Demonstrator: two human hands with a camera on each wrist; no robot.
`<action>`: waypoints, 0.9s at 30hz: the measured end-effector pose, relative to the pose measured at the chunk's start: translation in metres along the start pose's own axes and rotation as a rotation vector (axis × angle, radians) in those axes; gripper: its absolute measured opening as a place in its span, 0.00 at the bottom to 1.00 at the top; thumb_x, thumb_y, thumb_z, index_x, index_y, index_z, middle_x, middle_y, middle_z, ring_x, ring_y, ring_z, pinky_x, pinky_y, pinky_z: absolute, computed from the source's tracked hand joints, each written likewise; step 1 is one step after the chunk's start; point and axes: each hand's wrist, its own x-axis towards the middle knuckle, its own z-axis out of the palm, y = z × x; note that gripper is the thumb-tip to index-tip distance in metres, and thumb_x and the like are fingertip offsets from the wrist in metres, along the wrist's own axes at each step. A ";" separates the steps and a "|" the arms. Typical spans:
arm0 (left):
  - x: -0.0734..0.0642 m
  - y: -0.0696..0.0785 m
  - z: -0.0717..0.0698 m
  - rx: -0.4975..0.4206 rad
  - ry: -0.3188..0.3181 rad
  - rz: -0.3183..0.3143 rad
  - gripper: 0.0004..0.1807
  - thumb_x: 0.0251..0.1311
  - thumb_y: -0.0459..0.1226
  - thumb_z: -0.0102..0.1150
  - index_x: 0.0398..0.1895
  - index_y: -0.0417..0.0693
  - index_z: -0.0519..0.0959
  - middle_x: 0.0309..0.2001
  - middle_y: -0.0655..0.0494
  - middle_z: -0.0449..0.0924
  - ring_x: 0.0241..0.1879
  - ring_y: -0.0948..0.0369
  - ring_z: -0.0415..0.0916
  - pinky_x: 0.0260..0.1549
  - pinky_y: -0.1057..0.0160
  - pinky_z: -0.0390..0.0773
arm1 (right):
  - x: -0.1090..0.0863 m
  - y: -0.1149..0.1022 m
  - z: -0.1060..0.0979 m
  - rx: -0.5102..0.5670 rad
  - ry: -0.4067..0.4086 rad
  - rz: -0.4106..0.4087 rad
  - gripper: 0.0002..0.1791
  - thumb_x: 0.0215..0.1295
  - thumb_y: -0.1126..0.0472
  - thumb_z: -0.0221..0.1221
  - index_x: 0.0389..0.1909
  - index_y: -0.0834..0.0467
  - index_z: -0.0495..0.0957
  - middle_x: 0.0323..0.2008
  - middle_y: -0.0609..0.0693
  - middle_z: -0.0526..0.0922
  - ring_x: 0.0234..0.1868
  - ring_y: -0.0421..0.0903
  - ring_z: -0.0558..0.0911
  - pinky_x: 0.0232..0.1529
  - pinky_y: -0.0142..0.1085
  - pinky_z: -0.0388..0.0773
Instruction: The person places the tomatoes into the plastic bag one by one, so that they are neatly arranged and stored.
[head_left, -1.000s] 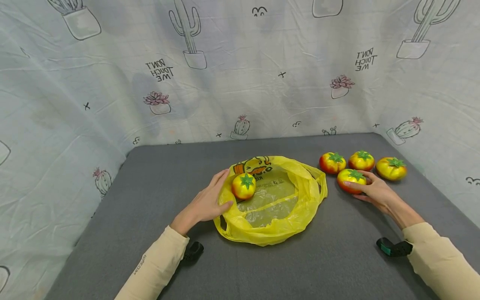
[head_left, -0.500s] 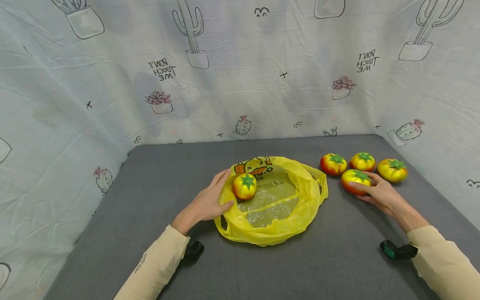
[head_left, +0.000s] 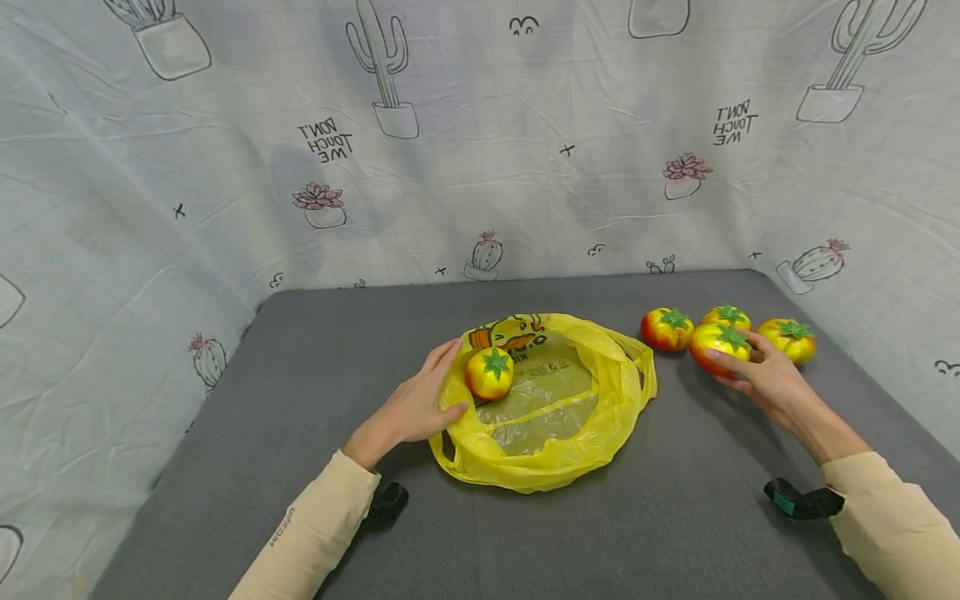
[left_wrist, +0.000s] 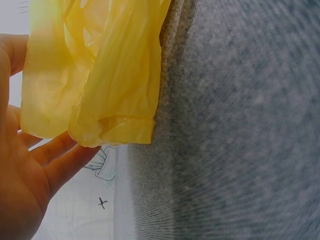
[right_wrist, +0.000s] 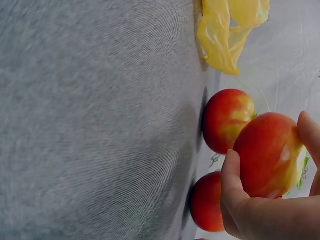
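Observation:
A yellow plastic bag [head_left: 525,471] lies with its mouth turned up, and one red-and-yellow tomato [head_left: 486,377] with a green star-shaped top sits inside at its left. My left hand [head_left: 412,408] rests against the bag's left side, fingers spread and fairly straight. In the left wrist view, its fingers reach behind the yellow plastic [left_wrist: 117,90]. At the right, my right hand [head_left: 780,387] holds another tomato [head_left: 716,350] between thumb and fingers. The right wrist view shows this tomato [right_wrist: 267,155] raised off the grey surface, its underside red.
Three more tomatoes lie close around the held one: one to its left [head_left: 666,330], one behind it [head_left: 727,316], and one to its right [head_left: 791,340]. The grey table [head_left: 360,333] ends at a pale curtain [head_left: 450,192] printed with cacti.
My right hand has taken the tomato up off the table and slightly to the right, so it now partly covers the one behind. My left hand and the bag stay put.

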 end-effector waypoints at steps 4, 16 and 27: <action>0.000 0.000 0.000 -0.001 0.000 -0.001 0.46 0.62 0.47 0.55 0.77 0.48 0.41 0.75 0.51 0.40 0.63 0.46 0.62 0.49 0.41 0.70 | 0.003 -0.001 0.002 0.014 0.003 -0.032 0.55 0.64 0.56 0.61 0.75 0.56 0.28 0.70 0.68 0.31 0.52 0.40 0.67 0.48 0.35 0.76; -0.001 0.002 -0.001 -0.004 0.001 -0.002 0.46 0.62 0.46 0.56 0.77 0.49 0.41 0.75 0.51 0.41 0.62 0.46 0.64 0.49 0.42 0.70 | 0.001 -0.011 0.019 0.024 -0.018 -0.140 0.48 0.62 0.59 0.64 0.75 0.51 0.44 0.61 0.55 0.55 0.52 0.38 0.67 0.48 0.33 0.76; 0.000 0.003 -0.003 0.003 -0.001 0.006 0.46 0.62 0.46 0.55 0.77 0.47 0.42 0.74 0.49 0.41 0.60 0.46 0.65 0.45 0.44 0.73 | -0.008 -0.032 0.050 -0.108 -0.056 -0.159 0.48 0.67 0.55 0.59 0.76 0.57 0.35 0.68 0.65 0.46 0.53 0.39 0.66 0.49 0.29 0.74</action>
